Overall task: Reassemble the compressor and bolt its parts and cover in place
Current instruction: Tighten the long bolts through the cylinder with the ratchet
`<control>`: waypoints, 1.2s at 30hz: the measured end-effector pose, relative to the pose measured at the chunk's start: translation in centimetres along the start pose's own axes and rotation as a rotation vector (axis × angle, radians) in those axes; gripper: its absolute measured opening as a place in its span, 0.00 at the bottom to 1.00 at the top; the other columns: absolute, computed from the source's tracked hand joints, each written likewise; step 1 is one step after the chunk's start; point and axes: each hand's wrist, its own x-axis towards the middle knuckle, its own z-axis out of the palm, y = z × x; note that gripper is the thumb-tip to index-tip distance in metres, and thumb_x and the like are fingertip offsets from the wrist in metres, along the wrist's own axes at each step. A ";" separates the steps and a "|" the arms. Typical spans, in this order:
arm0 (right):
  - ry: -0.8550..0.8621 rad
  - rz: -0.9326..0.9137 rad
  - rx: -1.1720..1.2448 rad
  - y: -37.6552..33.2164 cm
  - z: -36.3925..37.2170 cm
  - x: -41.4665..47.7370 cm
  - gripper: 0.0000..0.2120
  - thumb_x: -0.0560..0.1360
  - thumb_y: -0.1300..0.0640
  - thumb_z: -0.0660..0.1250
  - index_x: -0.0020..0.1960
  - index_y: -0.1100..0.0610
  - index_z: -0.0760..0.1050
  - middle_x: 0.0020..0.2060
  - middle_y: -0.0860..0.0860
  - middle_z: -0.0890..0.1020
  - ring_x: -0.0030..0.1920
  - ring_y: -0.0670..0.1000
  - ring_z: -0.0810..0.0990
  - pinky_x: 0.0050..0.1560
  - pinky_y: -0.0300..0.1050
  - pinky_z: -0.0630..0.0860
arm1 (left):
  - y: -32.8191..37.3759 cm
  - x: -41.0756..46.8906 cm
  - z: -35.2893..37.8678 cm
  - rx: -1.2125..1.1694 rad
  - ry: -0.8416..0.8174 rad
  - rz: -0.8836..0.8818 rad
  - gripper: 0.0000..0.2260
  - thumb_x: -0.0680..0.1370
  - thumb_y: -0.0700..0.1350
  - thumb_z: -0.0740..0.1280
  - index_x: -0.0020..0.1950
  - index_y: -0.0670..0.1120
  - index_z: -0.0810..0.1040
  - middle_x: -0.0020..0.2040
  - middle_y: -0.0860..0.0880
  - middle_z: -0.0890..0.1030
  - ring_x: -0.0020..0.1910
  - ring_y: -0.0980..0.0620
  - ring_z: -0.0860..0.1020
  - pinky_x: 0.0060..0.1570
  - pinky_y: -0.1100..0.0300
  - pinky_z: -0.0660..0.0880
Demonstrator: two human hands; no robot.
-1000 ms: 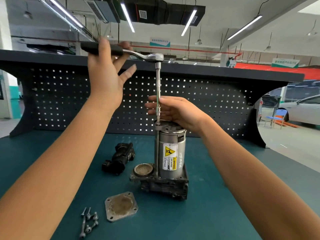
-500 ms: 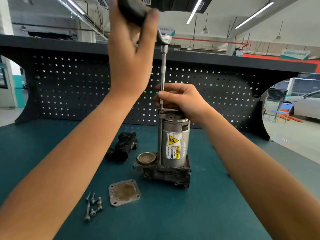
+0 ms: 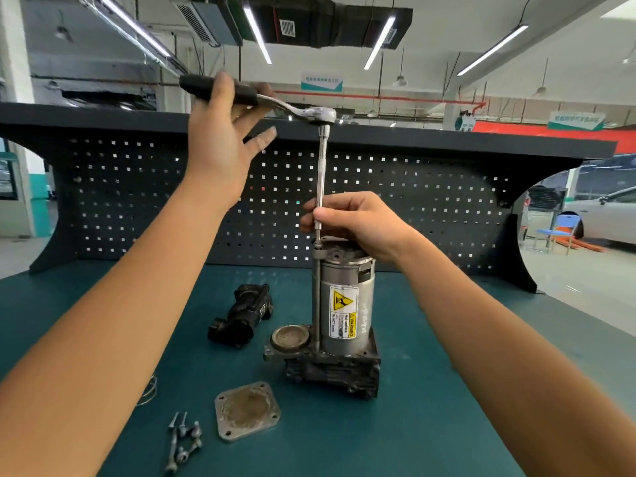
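Ratchet handle point(image 3: 246, 94) swung left; right hand point(image 3: 358, 222) pinches extension point(image 3: 321, 166); label point(image 3: 342, 313) "WARNING Hot surface".

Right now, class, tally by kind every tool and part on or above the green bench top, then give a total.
Ratchet wrench with extension: 1
Compressor: 1
Black component: 1
Square cover plate: 1
Loose bolts: 6, roughly, as they overlap
Thin wire: 1
Total: 11
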 end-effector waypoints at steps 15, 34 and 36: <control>-0.062 0.051 0.002 -0.6 0.2 -0.4 0.09 0.78 0.64 0.60 0.54 0.57 0.77 0.47 0.50 0.84 0.46 0.47 0.84 0.46 0.37 0.78 | -0.4 -0.5 0.6 -0.207 -0.037 -0.055 0.10 0.83 0.50 0.53 0.59 0.47 0.68 0.48 0.53 0.83 0.55 0.55 0.81 0.51 0.50 0.72; 0.028 0.025 -0.094 -0.1 0.3 -0.3 0.07 0.77 0.59 0.64 0.47 0.57 0.80 0.44 0.50 0.85 0.45 0.49 0.82 0.51 0.42 0.78 | -0.4 -1.7 1.3 0.113 -0.001 0.221 0.02 0.82 0.47 0.55 0.53 0.53 0.67 0.51 0.55 0.80 0.55 0.57 0.80 0.57 0.55 0.73; -0.014 0.057 0.007 -0.3 0.2 -0.2 0.08 0.79 0.61 0.61 0.51 0.59 0.78 0.47 0.50 0.84 0.45 0.47 0.84 0.48 0.38 0.79 | -1.0 -0.4 0.4 -0.040 0.053 0.073 0.05 0.83 0.49 0.54 0.55 0.51 0.68 0.51 0.53 0.81 0.55 0.56 0.80 0.57 0.51 0.72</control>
